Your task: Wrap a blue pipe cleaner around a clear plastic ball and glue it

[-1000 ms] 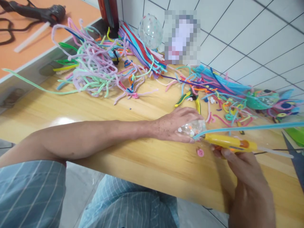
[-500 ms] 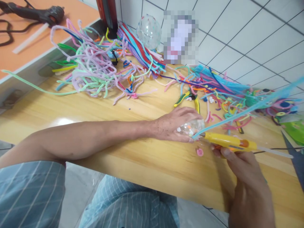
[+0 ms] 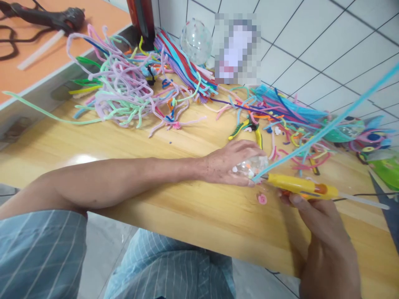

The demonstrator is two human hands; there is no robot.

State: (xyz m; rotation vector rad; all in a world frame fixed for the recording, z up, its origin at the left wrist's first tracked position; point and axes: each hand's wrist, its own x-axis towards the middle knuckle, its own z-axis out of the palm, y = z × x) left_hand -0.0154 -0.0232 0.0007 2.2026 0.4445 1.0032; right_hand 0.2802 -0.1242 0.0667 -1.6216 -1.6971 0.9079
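Note:
My left hand (image 3: 229, 164) is closed around a clear plastic ball (image 3: 249, 166) with small coloured bits in it, held low over the wooden table. A long light-blue pipe cleaner (image 3: 311, 140) slants from the ball's lower right side up to the right edge. My right hand (image 3: 321, 216) grips a yellow hot glue gun (image 3: 299, 185) with a clear glue stick (image 3: 363, 200) jutting from its rear. The nozzle points left and meets the ball near the pipe cleaner's lower end; whether it touches is hard to tell. Just below lies a pink coil (image 3: 262, 199).
Behind my hands lie yellow-and-green pliers (image 3: 246, 128). Tangled lilac and mint pipe cleaners (image 3: 121, 91) spread at the left, blue bundles (image 3: 289, 109) at the right. Another clear ball (image 3: 196, 41) stands by the tiled wall. A black glue gun (image 3: 46, 18) rests on the orange surface.
The free end of the light-blue pipe cleaner has swung upward at the right. The glue gun has shifted very slightly; my left hand stays on the ball.

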